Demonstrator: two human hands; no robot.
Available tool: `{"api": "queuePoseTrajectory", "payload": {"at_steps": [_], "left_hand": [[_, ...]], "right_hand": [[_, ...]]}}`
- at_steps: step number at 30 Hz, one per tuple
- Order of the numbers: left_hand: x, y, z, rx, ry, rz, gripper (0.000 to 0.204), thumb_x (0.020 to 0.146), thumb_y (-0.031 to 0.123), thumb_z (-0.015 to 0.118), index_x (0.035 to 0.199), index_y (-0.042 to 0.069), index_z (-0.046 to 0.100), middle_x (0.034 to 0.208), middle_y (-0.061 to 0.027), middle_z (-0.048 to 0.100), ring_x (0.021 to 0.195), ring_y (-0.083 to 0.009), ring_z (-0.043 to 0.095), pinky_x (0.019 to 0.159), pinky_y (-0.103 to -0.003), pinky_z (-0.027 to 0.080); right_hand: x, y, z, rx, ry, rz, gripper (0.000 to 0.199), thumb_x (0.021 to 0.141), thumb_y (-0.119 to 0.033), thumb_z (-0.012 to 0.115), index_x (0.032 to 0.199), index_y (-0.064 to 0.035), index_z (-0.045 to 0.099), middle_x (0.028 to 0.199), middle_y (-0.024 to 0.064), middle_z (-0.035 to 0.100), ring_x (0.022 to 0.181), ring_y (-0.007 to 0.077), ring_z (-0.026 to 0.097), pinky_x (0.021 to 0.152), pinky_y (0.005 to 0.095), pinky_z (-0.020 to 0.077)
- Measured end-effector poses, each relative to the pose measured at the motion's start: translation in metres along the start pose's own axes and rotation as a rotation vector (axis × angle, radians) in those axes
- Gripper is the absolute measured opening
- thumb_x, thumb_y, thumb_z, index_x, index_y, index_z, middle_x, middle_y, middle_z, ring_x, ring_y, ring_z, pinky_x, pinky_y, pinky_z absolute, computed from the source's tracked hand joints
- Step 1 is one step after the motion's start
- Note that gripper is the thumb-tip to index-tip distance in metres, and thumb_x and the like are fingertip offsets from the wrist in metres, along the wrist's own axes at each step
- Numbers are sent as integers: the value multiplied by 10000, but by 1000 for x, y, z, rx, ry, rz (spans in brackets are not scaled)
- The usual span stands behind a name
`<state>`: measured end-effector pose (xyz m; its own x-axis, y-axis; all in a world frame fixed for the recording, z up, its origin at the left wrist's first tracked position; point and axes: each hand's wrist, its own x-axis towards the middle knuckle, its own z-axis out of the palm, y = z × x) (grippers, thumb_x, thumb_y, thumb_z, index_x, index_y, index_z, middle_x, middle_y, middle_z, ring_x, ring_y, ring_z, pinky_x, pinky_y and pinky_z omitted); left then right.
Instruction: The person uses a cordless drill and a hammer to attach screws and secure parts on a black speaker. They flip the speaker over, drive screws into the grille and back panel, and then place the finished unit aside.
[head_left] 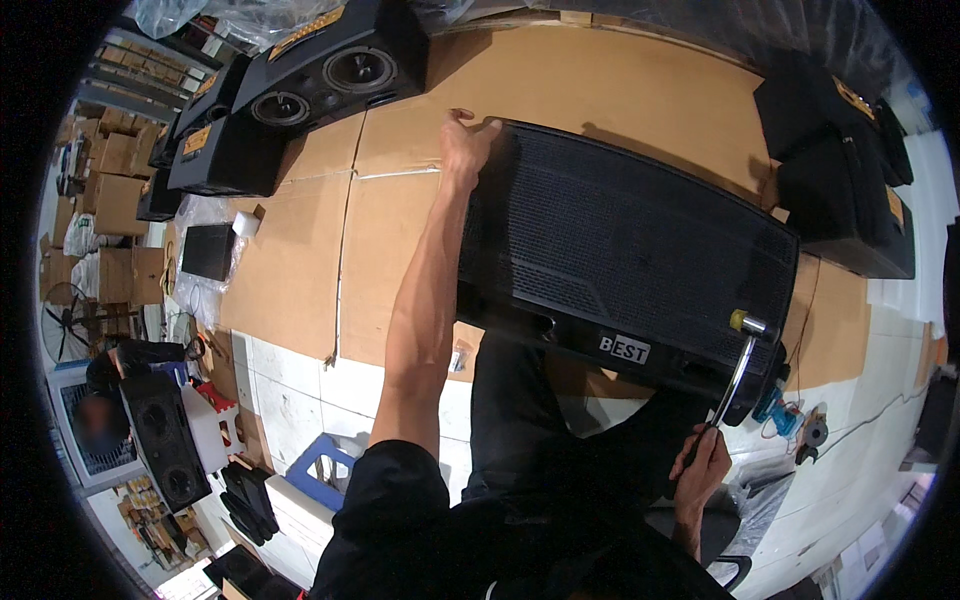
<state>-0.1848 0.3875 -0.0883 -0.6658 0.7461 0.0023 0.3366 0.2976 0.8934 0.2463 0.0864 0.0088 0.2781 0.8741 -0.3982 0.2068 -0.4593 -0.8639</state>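
A large black loudspeaker (630, 240) with a perforated front grille lies at a slant before me. A small white label plate (624, 349) sits on its near edge. My left hand (467, 148) grips its far left corner, thumb at the edge and some fingers hidden behind it. My right hand (704, 462) is closed round the dark grip of a hammer (737, 374). The hammer has a shiny metal shaft and a head with a yellow face. That head is over the speaker's near right part; whether it touches, I cannot tell.
Cardboard sheets (300, 240) cover the surface beneath. More black speakers stand at the far left (330, 75) and right (845, 200). A blue power tool (778, 410) lies near right, beside a tape roll (815, 428). Another person (125, 365) is at left behind a speaker.
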Motion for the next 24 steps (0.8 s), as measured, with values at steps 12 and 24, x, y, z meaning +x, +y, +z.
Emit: {"api": "queuePoseTrajectory", "payload": {"at_steps": [12, 24], "left_hand": [[8, 10, 1, 191, -278, 15, 331, 897, 167, 626, 1174, -14, 634, 1127, -157, 671, 1015, -269, 626, 876, -352, 463], [3, 19, -8, 71, -326, 12, 327, 873, 89, 634, 1175, -38, 626, 1165, -155, 647, 1032, -243, 589, 924, -330, 431]], "right_hand": [[2, -8, 21, 18, -7, -20, 346, 1032, -289, 400, 941, 7, 553, 598, 24, 459, 374, 66, 400, 318, 210, 296], [3, -13, 21, 30, -23, 10, 345, 1031, -282, 400, 941, 15, 553, 602, 30, 487, 391, 73, 422, 333, 223, 321]]}}
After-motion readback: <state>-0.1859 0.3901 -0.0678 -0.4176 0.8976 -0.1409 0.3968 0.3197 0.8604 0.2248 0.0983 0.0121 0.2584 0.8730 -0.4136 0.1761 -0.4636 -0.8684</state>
